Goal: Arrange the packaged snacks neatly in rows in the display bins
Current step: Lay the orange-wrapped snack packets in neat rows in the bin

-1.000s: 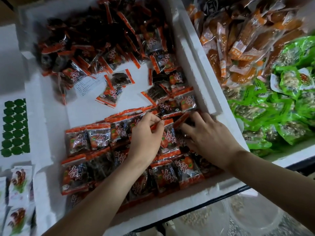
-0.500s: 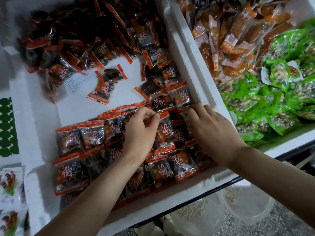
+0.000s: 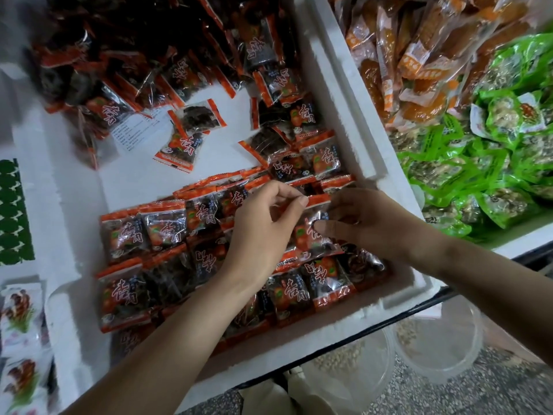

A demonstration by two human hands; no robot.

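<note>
A white foam bin (image 3: 353, 121) holds small snack packets with dark contents and orange-red ends. Two rows of packets (image 3: 143, 232) lie at the bin's near end, and a loose heap of packets (image 3: 143, 55) fills the far end. My left hand (image 3: 263, 232) pinches the orange top edge of one snack packet (image 3: 311, 232) in the second row. My right hand (image 3: 368, 223) grips the same packet from the right, thumb on its face. The packet is lifted slightly above the row.
The neighbouring bin on the right holds orange packets (image 3: 419, 49) and green packets (image 3: 493, 163). White packets (image 3: 21, 324) lie at the lower left, beside a green patterned sheet (image 3: 12, 211). Clear plastic tubs (image 3: 437, 345) stand on the floor below the bin's front edge.
Both hands have come together on one packet in the second row and raised it slightly. My right hand has turned so its thumb presses the packet's face.
</note>
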